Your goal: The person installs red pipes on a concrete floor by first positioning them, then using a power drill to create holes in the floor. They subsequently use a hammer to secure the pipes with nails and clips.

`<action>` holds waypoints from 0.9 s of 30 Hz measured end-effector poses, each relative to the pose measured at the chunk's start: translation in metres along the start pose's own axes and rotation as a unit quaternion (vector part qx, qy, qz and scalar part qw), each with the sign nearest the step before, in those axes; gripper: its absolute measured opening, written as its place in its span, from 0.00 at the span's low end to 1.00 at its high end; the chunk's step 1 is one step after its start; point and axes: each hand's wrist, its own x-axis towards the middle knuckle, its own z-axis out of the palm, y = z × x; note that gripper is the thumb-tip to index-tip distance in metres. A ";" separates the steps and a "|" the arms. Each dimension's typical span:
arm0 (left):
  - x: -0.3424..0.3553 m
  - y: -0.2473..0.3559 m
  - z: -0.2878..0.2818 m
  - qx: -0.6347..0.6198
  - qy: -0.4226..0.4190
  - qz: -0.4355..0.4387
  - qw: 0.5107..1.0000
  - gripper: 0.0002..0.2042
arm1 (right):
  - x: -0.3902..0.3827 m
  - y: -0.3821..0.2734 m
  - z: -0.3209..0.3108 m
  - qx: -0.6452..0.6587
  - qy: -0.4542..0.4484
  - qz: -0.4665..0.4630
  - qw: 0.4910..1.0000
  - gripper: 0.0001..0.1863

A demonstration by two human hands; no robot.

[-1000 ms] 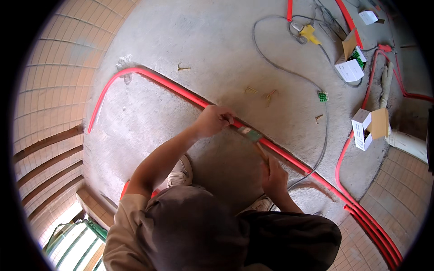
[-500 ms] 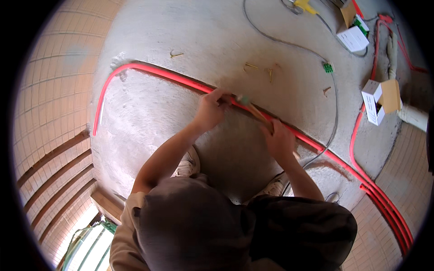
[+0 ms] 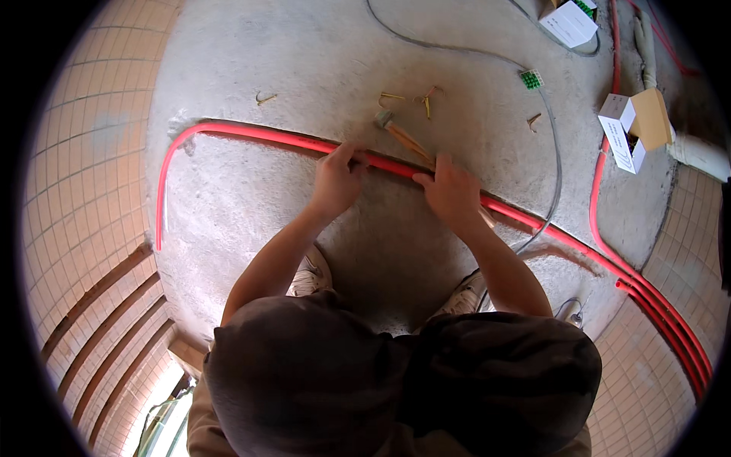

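A long red pipe (image 3: 255, 131) lies along a groove in the concrete floor, bending toward me at the left. My left hand (image 3: 337, 183) is at the pipe with its fingers curled together; what they pinch, if anything, is hidden. To the right, my right hand (image 3: 454, 194) lies over the wooden handle of a hammer (image 3: 411, 142), fingers round it and thumb reaching onto the pipe. The hammer's head points to the far left, just beyond the pipe. Past it are brass-coloured nails with wire hooks (image 3: 392, 96).
A grey cable (image 3: 560, 167) crosses over the pipe at the right. Near it lies a small green block (image 3: 531, 79). Two white cartons, an open one (image 3: 618, 122) and one with green pieces (image 3: 569, 24), stand at the far right. Several red pipes (image 3: 666, 320) run along the tiled wall (image 3: 632, 381).
The hammer has swung away from the pipe to its far side. My right hand has moved left and its thumb now touches the pipe. My left hand stays at the pipe.
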 end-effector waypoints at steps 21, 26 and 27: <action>0.012 0.006 -0.001 -0.020 -0.088 0.001 0.996 0.16 | 0.003 0.012 -0.003 0.049 0.010 -0.038 0.998 0.17; 0.029 -0.006 -0.011 -0.165 -0.162 -0.070 0.970 0.17 | -0.044 0.037 -0.020 0.200 0.019 -0.116 0.973 0.11; 0.031 -0.005 -0.013 -0.178 -0.182 -0.084 0.963 0.17 | -0.054 0.037 -0.021 0.192 0.043 -0.157 0.968 0.11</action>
